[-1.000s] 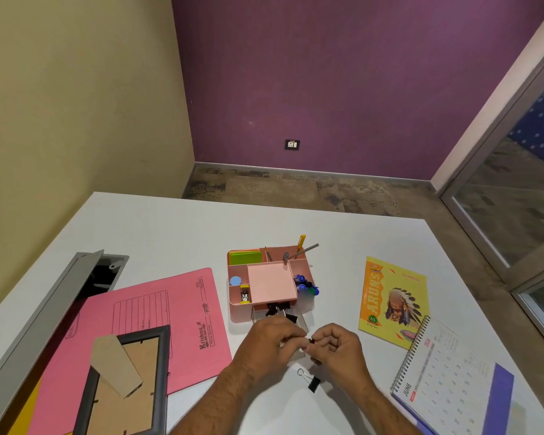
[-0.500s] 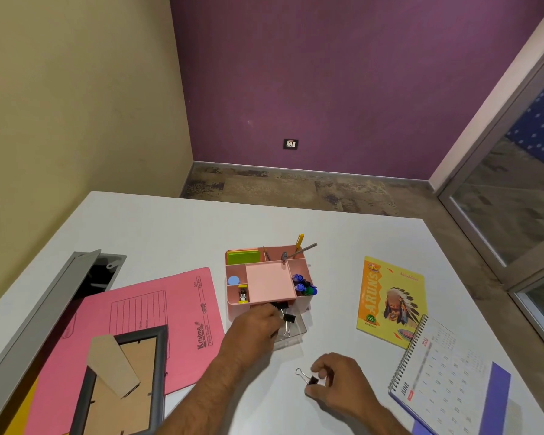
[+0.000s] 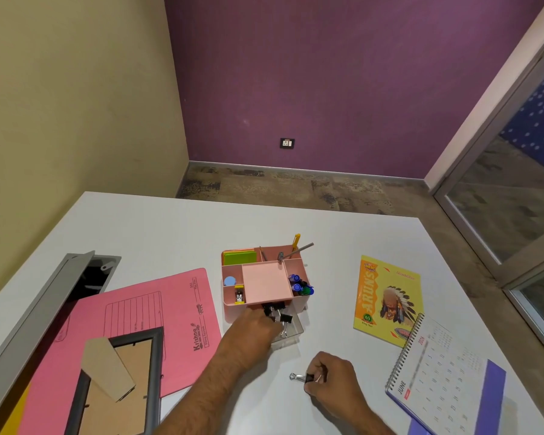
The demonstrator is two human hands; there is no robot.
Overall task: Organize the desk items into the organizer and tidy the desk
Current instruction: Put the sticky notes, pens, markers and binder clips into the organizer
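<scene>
Since a second ago the two hands have parted: they were together over a binder clip in front of the organizer, and the left hand (image 3: 252,332) has gone forward to the clear drawer (image 3: 292,329) pulled out at the organizer's front, while the right has dropped back toward the near edge of the desk. At the far left a grey cable hatch (image 3: 44,296) stands open in the white desk (image 3: 170,227). Beside it lies a pink file folder (image 3: 157,312), with a dark picture frame (image 3: 120,384) lying back-up across its near part, its cardboard stand showing. The left hand reaches over the drawer with its fingers curled at the black binder clips (image 3: 278,313) heaped there; whether it pinches one or only touches them I cannot tell. The pink organizer (image 3: 264,281) sits mid-desk, holding green sticky notes (image 3: 239,257) at its back left, a blue round item and a small yellow stapler in the left cells, markers (image 3: 300,285) at the right, and pens standing at the back. Nearer the viewer, the right hand (image 3: 333,381) rests on the desk with fingers curled round a black binder clip (image 3: 305,377), whose wire handle pokes out to the left. Further right lie a yellow notebook (image 3: 387,296) and a spiral desk calendar (image 3: 443,378), its corner overlapping the notebook.
</scene>
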